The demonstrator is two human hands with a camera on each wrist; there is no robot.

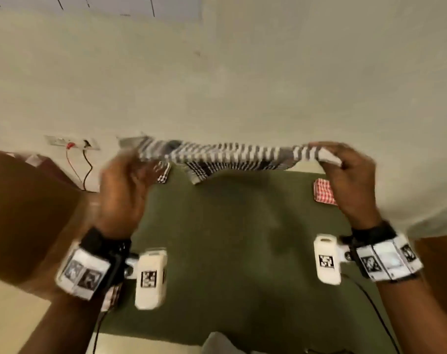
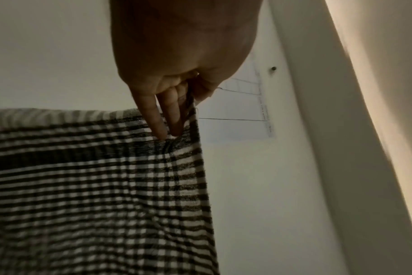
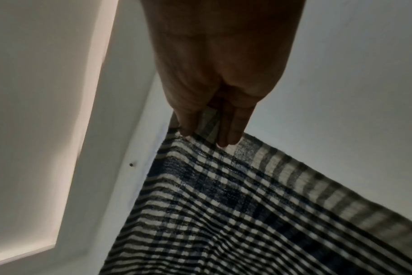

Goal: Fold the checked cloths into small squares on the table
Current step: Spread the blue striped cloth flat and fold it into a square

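Note:
A black-and-white checked cloth (image 1: 217, 155) is stretched in the air above the far edge of the green table (image 1: 242, 238). My left hand (image 1: 125, 175) pinches its left corner and my right hand (image 1: 345, 167) pinches its right corner. The cloth hangs down from my left fingers (image 2: 174, 119) in the left wrist view, where the checked cloth (image 2: 94, 186) fills the lower left. In the right wrist view the checked cloth (image 3: 247, 214) hangs from my right fingers (image 3: 228, 128). A folded red checked cloth (image 1: 324, 191) lies on the table under my right hand.
A pale wall (image 1: 242, 85) stands behind the table, with a socket plate (image 1: 71, 143) and red and black wires (image 1: 81, 169) at the left. A brown surface (image 1: 25, 213) lies to the left. Another small checked piece (image 1: 163, 175) sits near my left hand.

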